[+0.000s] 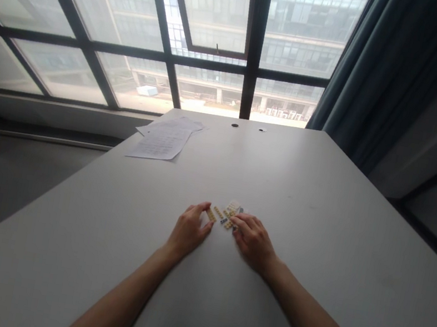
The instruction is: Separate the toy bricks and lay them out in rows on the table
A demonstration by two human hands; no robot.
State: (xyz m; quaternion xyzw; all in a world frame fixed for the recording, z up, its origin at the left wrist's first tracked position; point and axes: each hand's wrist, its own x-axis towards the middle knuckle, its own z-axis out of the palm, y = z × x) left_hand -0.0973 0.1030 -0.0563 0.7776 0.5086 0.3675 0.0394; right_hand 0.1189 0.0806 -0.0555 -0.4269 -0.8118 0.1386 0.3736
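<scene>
Several small yellow, white and grey bricks lie in a loose group on the white table. My left hand (189, 228) is at the group's left side, its thumb and fingers closed on the two ends of a yellow brick (210, 214). Just right of that piece lies another narrow yellow brick (218, 212), with a small grey brick (224, 221) near its lower end. At the right side, my right hand (251, 237) has its fingertips together over the yellow pieces; what they hold, if anything, is too small to tell. A white brick (234, 206) sits at the back of the group.
Printed paper sheets (161, 139) lie on the white table (284, 175) toward its back left. Two round holes are near the far edge. Windows stand behind the table, and a dark blue curtain (386, 75) hangs at the right.
</scene>
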